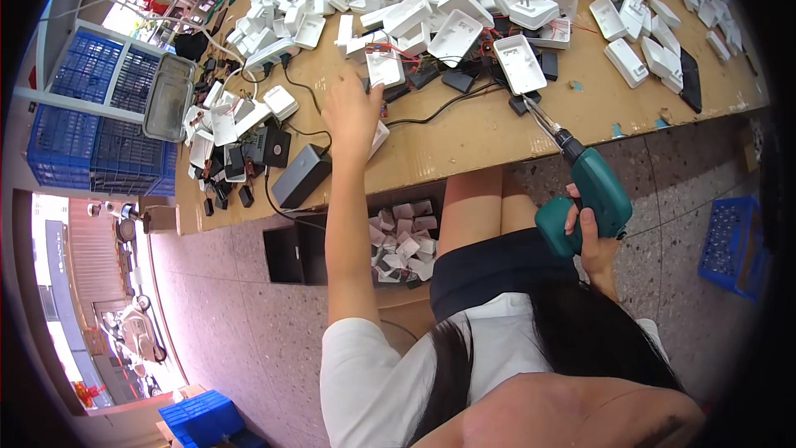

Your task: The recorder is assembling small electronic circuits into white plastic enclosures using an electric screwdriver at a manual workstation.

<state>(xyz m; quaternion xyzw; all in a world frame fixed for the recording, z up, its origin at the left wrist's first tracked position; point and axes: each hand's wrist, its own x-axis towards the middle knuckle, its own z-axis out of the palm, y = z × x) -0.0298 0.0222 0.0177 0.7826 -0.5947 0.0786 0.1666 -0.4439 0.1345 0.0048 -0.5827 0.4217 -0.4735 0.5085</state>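
My right hand (590,236) is wrapped round the grip of a green pistol-grip power tool (599,195) with a black collar and a thin metal tip. The tip points up and left, close to a small black block and the lower edge of an upright-lying white plastic case (521,65). Stretched over the table, my left hand (352,108) has thumb and fingers apart beside another white case (385,68) with red wires behind it. I cannot tell whether the fingertips touch that case. A white piece (378,138) lies partly behind my left wrist.
White plastic cases (398,12) are heaped across the table's (464,137) far side. At left are a black box-shaped unit (302,176), cords, black parts and a metal tray (169,98). Below stands a bin of white pieces (406,241); a blue crate (730,245) is right.
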